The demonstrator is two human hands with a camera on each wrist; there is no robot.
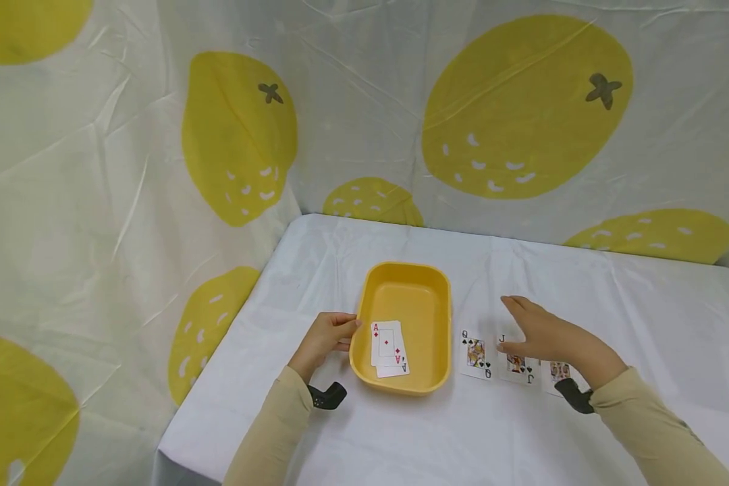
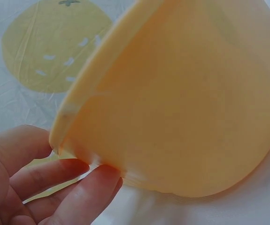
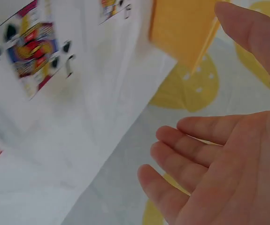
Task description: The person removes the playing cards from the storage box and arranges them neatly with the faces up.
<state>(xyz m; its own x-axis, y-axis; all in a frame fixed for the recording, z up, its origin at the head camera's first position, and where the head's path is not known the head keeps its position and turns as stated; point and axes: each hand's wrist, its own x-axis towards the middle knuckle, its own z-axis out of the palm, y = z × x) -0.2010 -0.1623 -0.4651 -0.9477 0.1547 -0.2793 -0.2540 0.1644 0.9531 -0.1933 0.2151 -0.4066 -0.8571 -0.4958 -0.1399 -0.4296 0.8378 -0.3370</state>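
Your left hand (image 1: pixel 322 341) pinches the left rim of the yellow tray (image 1: pixel 422 317), thumb and fingertips meeting at the edge. That grip probably serves to steady the tray, which looks light enough to slide on a cloth-covered surface (image 1: pixel 401 439). Holding it from outside the left wall also leaves the inside free and the right side unobstructed.

Your right hand (image 1: pixel 547 331) is released: its fingers are extended, nothing sits between them and the thumb, and the palm is bare in the right wrist view. It hangs over the jack of spades (image 1: pixel 515 364), with its fingertips pointing left towards the tray; how high it is above the card, you cannot tell.

Inside the tray, the ace of diamonds (image 1: pixel 386 342) lies face up in the near left part, overlapping a second ace (image 1: pixel 395 370) whose near edge and right side show. Their slight offset suggests they are laid in loosely rather than squared up.

To the right of the tray, the queen of spades (image 1: pixel 476 354), the jack and another face card (image 1: pixel 560 370) form a row, face up and apart. This spacing seems to keep each one readable and easy to pick singly, though your right wrist partly covers the last.
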